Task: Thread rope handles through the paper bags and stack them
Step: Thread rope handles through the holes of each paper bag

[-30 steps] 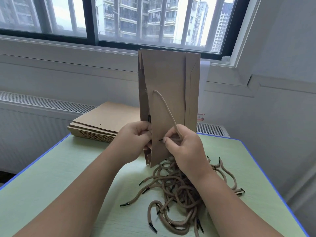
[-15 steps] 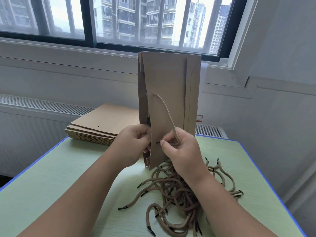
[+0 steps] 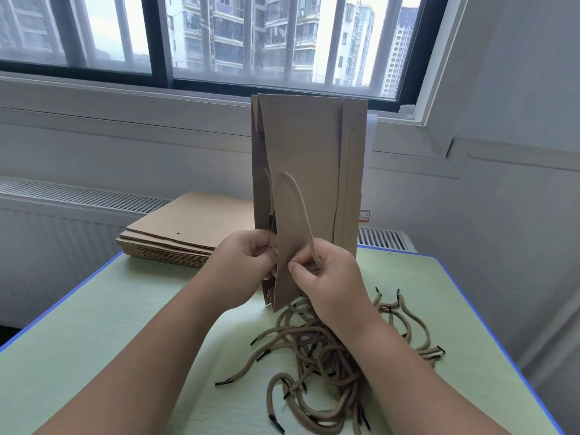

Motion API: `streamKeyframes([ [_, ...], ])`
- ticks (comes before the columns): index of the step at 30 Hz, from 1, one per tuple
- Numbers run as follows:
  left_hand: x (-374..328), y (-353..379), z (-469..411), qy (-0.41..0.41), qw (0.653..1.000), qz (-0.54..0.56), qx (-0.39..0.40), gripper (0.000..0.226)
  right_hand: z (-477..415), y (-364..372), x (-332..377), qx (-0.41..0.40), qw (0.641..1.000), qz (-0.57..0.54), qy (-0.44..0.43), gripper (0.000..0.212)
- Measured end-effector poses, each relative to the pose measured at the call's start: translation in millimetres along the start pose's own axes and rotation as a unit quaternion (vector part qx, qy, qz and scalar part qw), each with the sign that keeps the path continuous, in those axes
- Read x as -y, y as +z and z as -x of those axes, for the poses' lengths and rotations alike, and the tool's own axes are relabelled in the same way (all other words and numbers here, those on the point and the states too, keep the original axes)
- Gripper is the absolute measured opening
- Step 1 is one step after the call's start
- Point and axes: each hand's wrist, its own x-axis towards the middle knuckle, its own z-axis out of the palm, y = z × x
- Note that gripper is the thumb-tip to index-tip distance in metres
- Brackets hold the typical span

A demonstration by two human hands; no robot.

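— Where's the paper bag (image 3: 307, 158)?
— Upright over the table (image 3: 94, 340), long axis vertical. The left hand (image 3: 241, 265) grips its near edge.
— And the rope (image 3: 299, 202)?
— The right hand (image 3: 326, 277) pinches its black tip against the front panel, just right of the left hand. The push probably goes leftward, into the paper.

Plain brown flat paper bag (image 3: 301, 158); tan woven rope handles (image 3: 317, 346) with black tips; pale green wood-grain surface (image 3: 94, 340) edged blue; brown bag stack (image 3: 188, 230), upper left.
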Motion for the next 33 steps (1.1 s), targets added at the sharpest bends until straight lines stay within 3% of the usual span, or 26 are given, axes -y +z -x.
streamKeyframes([
  [4, 4, -1, -1, 0.0, 0.999, -0.003, 0.036, 0.04, -1, -1, -1, 0.009, 1.0, -0.007, 0.016, 0.015],
  [12, 0, 3, 4, -0.001, 0.999, -0.05, 0.016, 0.028, 1, -5, 7, 0.019, 0.999, -0.033, 0.028, 0.026],
  [15, -6, 7, 7, 0.007, 0.996, -0.087, 0.011, 0.038, 1, -2, 9, -0.005, 0.999, -0.024, 0.035, 0.042],
  [19, -12, 10, 9, 0.03, 0.992, -0.12, 0.011, 0.052, 1, 0, 9, -0.021, 0.999, -0.017, 0.036, 0.039],
  [25, -11, 10, 10, 0.044, 0.985, -0.166, 0.001, 0.034, 2, 0, 12, -0.021, 0.999, -0.03, 0.037, 0.035],
  [33, -14, 11, 4, 0.024, 0.998, 0.035, -0.052, 0.027, 1, -1, 7, -0.023, 0.998, -0.017, 0.05, 0.022],
])
